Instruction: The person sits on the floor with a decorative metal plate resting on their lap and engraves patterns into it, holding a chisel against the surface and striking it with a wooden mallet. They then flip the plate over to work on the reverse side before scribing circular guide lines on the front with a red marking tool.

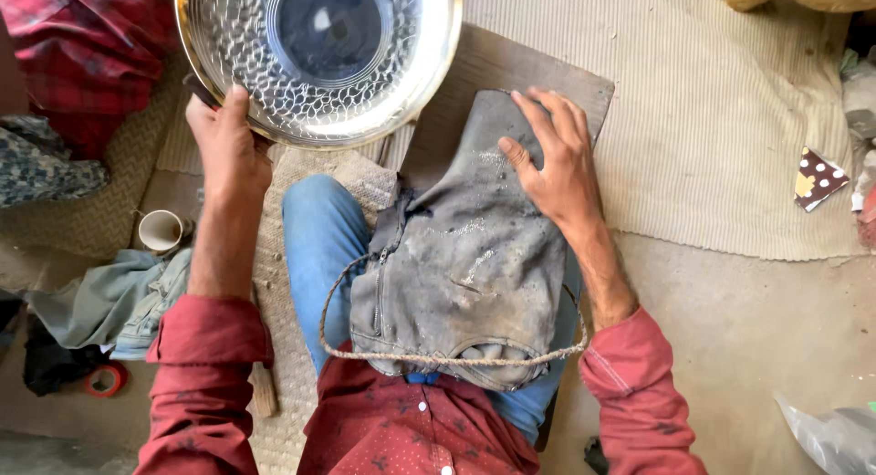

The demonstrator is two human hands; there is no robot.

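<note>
Two arms reach forward: left hand [228, 146] grips the rim of a hammered steel bowl [319, 55], tilted and empty; right hand [557, 160] lies spread flat on grey denim cloth [465, 256]

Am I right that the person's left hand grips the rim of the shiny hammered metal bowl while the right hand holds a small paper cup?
Not quite. The left hand does grip the metal bowl at its rim, but the head view shows the right hand resting flat on the grey cloth over the lap. The paper cup lies untouched on the floor.
</note>
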